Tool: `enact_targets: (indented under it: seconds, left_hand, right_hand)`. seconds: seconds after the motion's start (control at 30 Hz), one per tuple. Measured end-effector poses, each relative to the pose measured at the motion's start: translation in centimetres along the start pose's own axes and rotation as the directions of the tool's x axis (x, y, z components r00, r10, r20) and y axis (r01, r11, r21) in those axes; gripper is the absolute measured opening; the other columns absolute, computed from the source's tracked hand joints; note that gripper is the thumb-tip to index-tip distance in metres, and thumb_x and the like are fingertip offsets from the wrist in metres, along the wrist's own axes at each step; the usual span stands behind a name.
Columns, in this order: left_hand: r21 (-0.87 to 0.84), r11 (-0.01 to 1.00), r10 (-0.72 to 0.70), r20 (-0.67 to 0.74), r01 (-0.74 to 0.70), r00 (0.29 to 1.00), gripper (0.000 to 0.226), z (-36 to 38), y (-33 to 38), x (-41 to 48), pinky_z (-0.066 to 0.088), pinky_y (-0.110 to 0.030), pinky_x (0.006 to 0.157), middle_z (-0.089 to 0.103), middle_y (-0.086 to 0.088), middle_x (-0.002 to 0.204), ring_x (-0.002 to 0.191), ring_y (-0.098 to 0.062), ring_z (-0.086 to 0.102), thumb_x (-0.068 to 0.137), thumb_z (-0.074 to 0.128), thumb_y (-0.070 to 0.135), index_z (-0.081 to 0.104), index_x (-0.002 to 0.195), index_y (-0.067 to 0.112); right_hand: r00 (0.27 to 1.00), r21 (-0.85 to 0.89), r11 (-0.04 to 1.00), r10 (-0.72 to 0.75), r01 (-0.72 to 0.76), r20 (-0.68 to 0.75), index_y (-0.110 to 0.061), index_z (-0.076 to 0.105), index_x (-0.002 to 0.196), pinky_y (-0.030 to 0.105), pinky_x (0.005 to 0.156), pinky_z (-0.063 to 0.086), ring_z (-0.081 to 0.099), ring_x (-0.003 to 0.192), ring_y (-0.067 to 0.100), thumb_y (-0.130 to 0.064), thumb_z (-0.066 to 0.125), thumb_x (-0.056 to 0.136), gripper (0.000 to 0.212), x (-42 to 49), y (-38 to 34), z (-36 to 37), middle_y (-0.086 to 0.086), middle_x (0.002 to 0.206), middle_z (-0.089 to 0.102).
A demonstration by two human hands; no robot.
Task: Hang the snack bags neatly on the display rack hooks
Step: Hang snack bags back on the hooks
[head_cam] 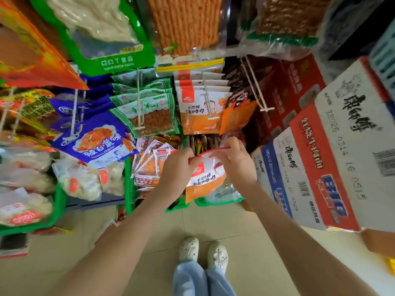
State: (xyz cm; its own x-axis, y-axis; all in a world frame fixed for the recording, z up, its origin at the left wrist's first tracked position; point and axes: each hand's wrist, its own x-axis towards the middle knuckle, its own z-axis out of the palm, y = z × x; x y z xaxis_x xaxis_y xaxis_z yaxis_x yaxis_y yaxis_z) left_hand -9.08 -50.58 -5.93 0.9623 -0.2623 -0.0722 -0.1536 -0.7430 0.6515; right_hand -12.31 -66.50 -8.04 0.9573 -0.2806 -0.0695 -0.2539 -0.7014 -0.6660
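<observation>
Both hands are on one white-and-orange plastic snack bag (205,178), held low in front of the rack, over the green plastic baskets (128,189) of loose packets. The left hand (177,167) pinches the bag's upper left corner, fingers curled closed on the film. The right hand (235,161) grips the red top strip at the upper right, thumb and fingertips closed on the edge. The bag hangs between them, long axis running down and slightly toward the person, top strip uppermost.

Now the relation that matters: the matching white-and-orange bags (201,112) already hang on a pale double-wire hook (208,103) straight above and beyond the hands, its crossbar tip pointing out toward the person. So the held bag sits just below and in front of that hook's tip, top edge nearest it. Neither hand is clearly closer; the hook lies roughly over the gap between them.

The likely next step is to lift the strip and line its hang hole up with the hook tip. The hole itself is hidden by the fingers. To the right, stacked printed cardboard cartons (320,157) crowd the right arm.
</observation>
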Motion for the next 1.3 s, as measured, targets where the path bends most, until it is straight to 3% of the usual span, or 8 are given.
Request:
enact_targets:
  seconds: [0.13,0.23,0.37,0.6,0.77,0.93,1.03,1.3]
  left_hand:
    - [-0.067,0.998,-0.003,0.021,0.004,1.000,0.018,0.8,-2.4,1.1,0.033,-0.014,0.054,0.067,-0.011,0.073,0.065,-0.020,0.057,0.081,0.070,0.017,0.068,0.080,0.000]
    - [-0.075,0.994,0.088,0.075,-0.082,0.993,0.012,0.6,-3.5,1.3,0.033,-0.007,0.059,0.063,-0.009,0.072,0.060,-0.005,0.047,0.081,0.070,0.011,0.066,0.080,0.000]
    - [-0.023,0.988,0.155,0.129,-0.153,0.980,0.009,0.6,-4.9,1.4,0.033,-0.011,0.064,0.062,-0.011,0.082,0.075,-0.016,0.053,0.086,0.063,0.009,0.067,0.087,0.001]
    - [0.026,0.989,0.141,0.123,-0.145,0.982,0.018,0.2,-7.4,1.8,0.031,-0.020,0.073,0.066,-0.016,0.090,0.089,-0.027,0.057,0.085,0.063,0.003,0.068,0.101,-0.003]
    - [0.180,0.957,0.191,0.198,-0.227,0.961,0.008,-0.1,-9.3,1.9,0.044,-0.033,0.065,0.067,-0.012,0.073,0.073,-0.031,0.060,0.080,0.067,0.003,0.072,0.086,0.003]
    - [0.370,0.896,0.146,0.281,-0.247,0.949,0.006,-0.6,-9.8,2.1,0.044,-0.030,0.061,0.065,-0.004,0.066,0.067,-0.023,0.057,0.077,0.074,0.008,0.072,0.080,0.013]
    - [0.413,0.863,0.186,0.273,-0.290,0.944,0.019,-1.1,-9.2,2.0,0.040,-0.026,0.049,0.056,0.000,0.048,0.050,-0.020,0.054,0.060,0.086,0.006,0.068,0.062,0.013]
    - [0.281,0.909,0.259,0.201,-0.309,0.945,0.016,-1.2,-7.8,2.3,0.049,-0.034,0.061,0.060,0.002,0.052,0.052,-0.020,0.055,0.065,0.083,0.007,0.068,0.064,0.014]
  right_hand:
    - [0.999,0.027,0.999,-0.040,0.040,0.013,-0.012,0.047,0.113,0.034,0.062,0.045,0.058,0.081,0.024,-0.031,0.059,0.088,0.033,0.5,0.3,0.9,-0.007,0.082,0.063]
    - [0.999,0.062,0.997,-0.037,0.036,0.026,-0.014,0.039,0.130,0.027,0.062,0.037,0.053,0.079,0.017,-0.029,0.061,0.088,0.049,0.8,0.4,1.2,-0.024,0.069,0.050]
    - [0.999,0.071,0.997,-0.034,0.033,0.012,-0.016,0.034,0.134,0.033,0.069,0.046,0.059,0.092,0.028,-0.037,0.062,0.085,0.060,1.1,1.1,1.7,-0.005,0.090,0.062]
    - [0.985,0.113,0.981,0.165,-0.159,-0.049,-0.019,0.040,0.109,0.031,0.059,0.041,0.056,0.074,0.030,-0.038,0.064,0.084,0.040,1.8,4.2,1.9,0.011,0.087,0.062]
    - [0.999,-0.010,1.000,-0.016,0.016,-0.033,0.000,0.061,0.087,0.015,0.061,0.032,0.056,0.082,0.027,-0.009,0.057,0.090,0.011,3.4,5.5,0.8,0.006,0.084,0.057]
    - [0.994,0.111,0.988,-0.102,0.107,-0.050,0.000,0.065,0.084,0.011,0.070,0.045,0.055,0.081,0.015,-0.004,0.061,0.086,0.006,5.3,2.9,1.3,0.002,0.085,0.054]
    - [0.999,0.223,0.974,-0.038,0.038,-0.003,-0.008,0.066,0.085,0.003,0.069,0.037,0.052,0.081,0.008,-0.011,0.063,0.086,0.005,6.6,1.5,1.1,-0.003,0.089,0.053]
    - [0.995,0.328,0.943,-0.037,0.065,-0.089,-0.005,0.066,0.091,0.003,0.067,0.037,0.050,0.079,0.000,-0.001,0.058,0.086,0.010,9.6,-0.5,0.9,-0.010,0.085,0.050]
